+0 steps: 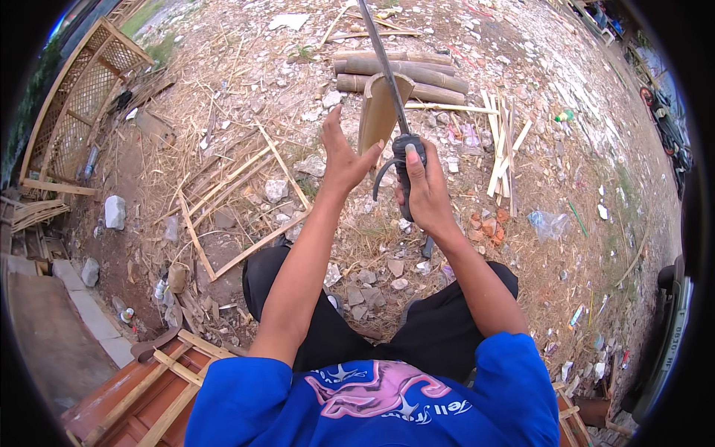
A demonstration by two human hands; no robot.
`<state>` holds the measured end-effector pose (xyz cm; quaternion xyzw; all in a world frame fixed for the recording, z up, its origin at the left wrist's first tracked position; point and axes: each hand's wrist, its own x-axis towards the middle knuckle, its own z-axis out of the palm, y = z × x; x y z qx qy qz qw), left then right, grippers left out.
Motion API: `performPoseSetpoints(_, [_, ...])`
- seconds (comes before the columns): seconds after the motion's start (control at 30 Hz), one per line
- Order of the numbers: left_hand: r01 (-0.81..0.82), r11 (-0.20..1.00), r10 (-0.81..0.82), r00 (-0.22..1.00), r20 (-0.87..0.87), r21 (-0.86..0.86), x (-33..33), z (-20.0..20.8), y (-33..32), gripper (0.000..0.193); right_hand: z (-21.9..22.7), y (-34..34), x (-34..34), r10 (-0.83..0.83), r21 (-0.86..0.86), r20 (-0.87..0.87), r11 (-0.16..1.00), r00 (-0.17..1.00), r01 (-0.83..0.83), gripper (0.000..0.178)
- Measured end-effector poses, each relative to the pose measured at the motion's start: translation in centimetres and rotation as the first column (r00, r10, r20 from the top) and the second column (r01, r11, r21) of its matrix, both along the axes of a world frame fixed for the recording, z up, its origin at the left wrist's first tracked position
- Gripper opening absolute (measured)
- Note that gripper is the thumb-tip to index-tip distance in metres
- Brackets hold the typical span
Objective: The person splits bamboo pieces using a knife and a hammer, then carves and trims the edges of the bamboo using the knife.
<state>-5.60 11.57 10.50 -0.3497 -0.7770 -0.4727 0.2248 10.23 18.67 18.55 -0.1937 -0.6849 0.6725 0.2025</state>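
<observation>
The ground (246,97) is bare dirt strewn with dry grass, broken stone, rubble and scraps of litter, filling the whole frame. At the upper left stands a wooden lattice frame (78,86), and thin bamboo strips (246,201) lie crossed in the left centre. At the top centre a stack of bamboo poles (417,74) lies on the ground, with a bundle of pale split slats (503,141) just to its right. A small green bottle (564,116) lies at the upper right, and a crumpled clear plastic bag (547,223) sits right of centre; what either holds cannot be told. Small bottles or cans (126,313) lie at the lower left near a grey stone block (114,211).

The person sits with dark trousers and a blue shirt at the bottom of the frame. The right hand (424,190) is clenched around the dark handle of a long blade (391,74), fingers wrapped tight, the blade rising toward the top centre. The blade rests against the top edge of an upright split bamboo piece (378,112), which stands just above the hands in the centre of the frame. The left hand (342,153) is open, fingers spread and straight, held beside the left side of the bamboo piece; whether it touches it cannot be told.
</observation>
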Motion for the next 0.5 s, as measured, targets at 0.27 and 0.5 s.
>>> performPoseSetpoints(0.27, [0.339, 0.923, -0.385, 0.800, 0.460, 0.183, -2.7, -2.7, 3.9, 0.054, 0.6, 0.7, 0.8, -0.109, 0.258, 0.106, 0.963, 0.988, 0.078, 0.054])
performPoseSetpoints(0.5, [0.399, 0.912, -0.406, 0.844, 0.350, 0.094, -3.7, -1.7, 2.3, 0.043, 1.3, 0.8, 0.9, -0.071, 0.262, 0.020, 0.963, 0.997, 0.064, 0.045])
